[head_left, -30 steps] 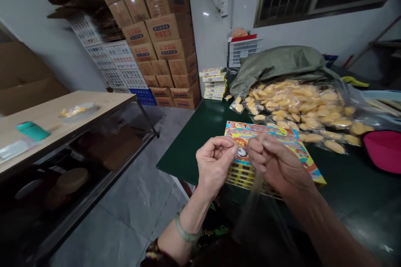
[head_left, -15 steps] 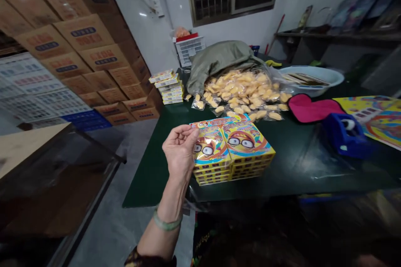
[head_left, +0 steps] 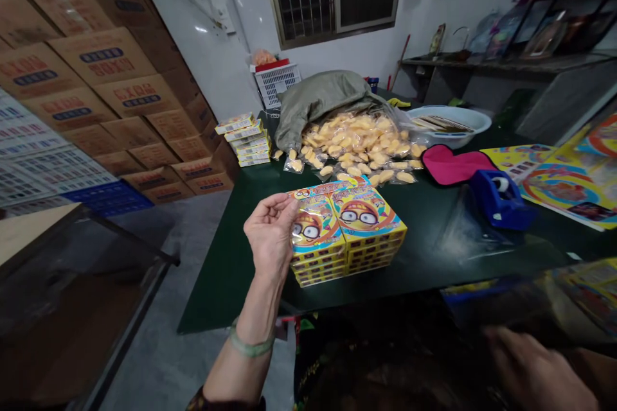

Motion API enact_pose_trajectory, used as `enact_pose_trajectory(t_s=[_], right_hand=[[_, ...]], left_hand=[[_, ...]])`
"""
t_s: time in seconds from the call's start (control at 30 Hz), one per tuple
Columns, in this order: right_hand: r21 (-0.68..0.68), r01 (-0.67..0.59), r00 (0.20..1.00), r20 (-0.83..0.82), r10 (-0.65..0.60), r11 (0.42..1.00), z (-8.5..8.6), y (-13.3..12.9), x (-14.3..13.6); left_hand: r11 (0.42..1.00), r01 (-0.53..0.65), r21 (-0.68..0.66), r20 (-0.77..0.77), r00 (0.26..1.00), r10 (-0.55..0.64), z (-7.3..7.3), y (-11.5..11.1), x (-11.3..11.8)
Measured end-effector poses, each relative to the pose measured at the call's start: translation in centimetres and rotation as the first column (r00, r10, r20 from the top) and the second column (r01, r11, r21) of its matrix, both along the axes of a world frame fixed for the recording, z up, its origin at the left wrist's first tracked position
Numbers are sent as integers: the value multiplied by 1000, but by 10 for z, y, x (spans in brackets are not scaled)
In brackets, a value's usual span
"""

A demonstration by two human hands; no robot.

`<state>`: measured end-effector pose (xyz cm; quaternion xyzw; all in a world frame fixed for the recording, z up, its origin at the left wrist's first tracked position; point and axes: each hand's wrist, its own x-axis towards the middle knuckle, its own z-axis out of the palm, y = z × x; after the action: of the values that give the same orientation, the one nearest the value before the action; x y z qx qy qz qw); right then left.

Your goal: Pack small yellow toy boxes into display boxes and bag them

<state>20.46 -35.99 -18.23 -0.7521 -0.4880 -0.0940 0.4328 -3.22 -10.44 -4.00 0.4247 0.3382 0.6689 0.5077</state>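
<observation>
Two side-by-side stacks of yellow cartoon-face boxes [head_left: 369, 215] sit near the front of the green table, with a glossy sheen like clear film on top. My left hand [head_left: 270, 231], a green bangle at its wrist, is closed in a pinch at the upper left edge of the stacks. Whatever is between its fingertips is too small to make out. Low on the right, my right hand [head_left: 540, 369] is smeared by motion, below the table edge and close to dark, shiny plastic. How its fingers are set cannot be told.
Behind the boxes, wrapped yellow pieces [head_left: 354, 141] spill from a grey-green sack [head_left: 328, 99]. A smaller box stack [head_left: 250, 141] stands left. Rightward are a pink heart-shaped piece [head_left: 453, 165], a blue tape dispenser [head_left: 501, 199], printed sheets [head_left: 569, 183] and a basin [head_left: 475, 121]. Cartons [head_left: 120, 58] line the left.
My right hand has come further into view at the lower right. The view has shifted a little to the right; my left hand keeps its pinch at the boxes.
</observation>
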Motion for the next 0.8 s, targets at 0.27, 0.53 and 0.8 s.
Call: enact_pose_trajectory(t_s=[0.27, 0.53, 0.8], right_hand=[[195, -190, 981, 76, 178, 962, 81, 86, -57], [274, -228, 964, -73, 257, 934, 98, 109, -64], [169, -336, 899, -237, 369, 927, 122, 131, -30]], left_hand=[[999, -27, 35, -14, 1000, 28, -2, 0, 0], [998, -57, 4, -18, 998, 57, 0, -3, 1], [997, -72, 19, -102, 992, 73, 2, 0, -7]])
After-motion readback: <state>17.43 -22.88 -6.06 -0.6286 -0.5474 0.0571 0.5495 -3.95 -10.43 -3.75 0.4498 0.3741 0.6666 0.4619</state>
